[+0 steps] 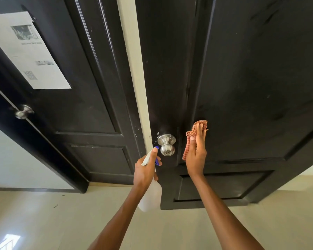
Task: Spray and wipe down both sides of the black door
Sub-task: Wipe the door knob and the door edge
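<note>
The left hand [145,170] and right hand [196,156] are bare, with short, unpainted thumbnails. The left forearm [119,219] and right forearm [224,213] are slim and uncovered down to the frame's lower edge.

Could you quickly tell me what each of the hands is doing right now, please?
Left hand: grips the spray bottle, nozzle toward the knob.
Right hand: open, straight fingers press the cloth on the door.

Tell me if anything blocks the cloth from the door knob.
Nothing visible does. The right hand presses the cloth on the black door just right of the door knob, only bare door between; the left hand holds the spray bottle left of it.
</note>
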A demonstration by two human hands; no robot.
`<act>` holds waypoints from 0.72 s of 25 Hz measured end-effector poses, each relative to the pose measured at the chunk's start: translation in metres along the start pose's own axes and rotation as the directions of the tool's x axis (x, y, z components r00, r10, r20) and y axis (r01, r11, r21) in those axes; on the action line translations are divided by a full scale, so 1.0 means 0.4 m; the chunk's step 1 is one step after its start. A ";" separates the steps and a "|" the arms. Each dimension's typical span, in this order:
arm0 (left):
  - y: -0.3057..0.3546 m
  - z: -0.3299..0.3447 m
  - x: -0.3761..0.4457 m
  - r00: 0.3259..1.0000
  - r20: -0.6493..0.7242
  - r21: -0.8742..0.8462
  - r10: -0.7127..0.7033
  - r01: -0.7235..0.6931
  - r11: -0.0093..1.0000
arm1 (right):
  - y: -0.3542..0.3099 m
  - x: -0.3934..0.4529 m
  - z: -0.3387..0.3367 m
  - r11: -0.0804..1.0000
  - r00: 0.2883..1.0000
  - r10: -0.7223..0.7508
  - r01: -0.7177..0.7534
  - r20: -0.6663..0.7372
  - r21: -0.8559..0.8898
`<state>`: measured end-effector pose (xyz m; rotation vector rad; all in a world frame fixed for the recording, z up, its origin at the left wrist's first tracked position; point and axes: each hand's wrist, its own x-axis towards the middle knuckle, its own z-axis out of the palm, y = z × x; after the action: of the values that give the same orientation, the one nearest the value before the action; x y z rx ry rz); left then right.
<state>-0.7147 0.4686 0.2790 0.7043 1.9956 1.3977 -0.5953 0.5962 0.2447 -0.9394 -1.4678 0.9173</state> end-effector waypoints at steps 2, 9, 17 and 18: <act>0.002 -0.002 0.005 0.999 -0.001 0.020 -0.039 0.039 0.999 | 0.002 -0.008 0.000 1.000 1.000 0.015 -0.015 0.009 0.003; 0.016 -0.014 0.012 0.996 -0.090 -0.047 -0.023 0.019 0.999 | 0.009 -0.023 0.011 0.999 0.999 0.033 -0.034 0.035 0.011; 0.011 -0.045 0.008 0.992 -0.119 -0.044 -0.041 0.036 0.998 | -0.008 -0.095 0.090 0.994 0.978 -0.095 0.105 0.185 -0.041; 0.006 -0.053 0.002 0.991 -0.127 -0.057 -0.032 0.025 0.998 | 0.004 -0.103 0.108 0.979 0.964 -0.136 0.165 0.227 -0.116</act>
<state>-0.7304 0.4567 0.2869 0.5725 2.0472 1.5089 -0.6352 0.5571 0.2237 -0.8291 -1.7816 0.8374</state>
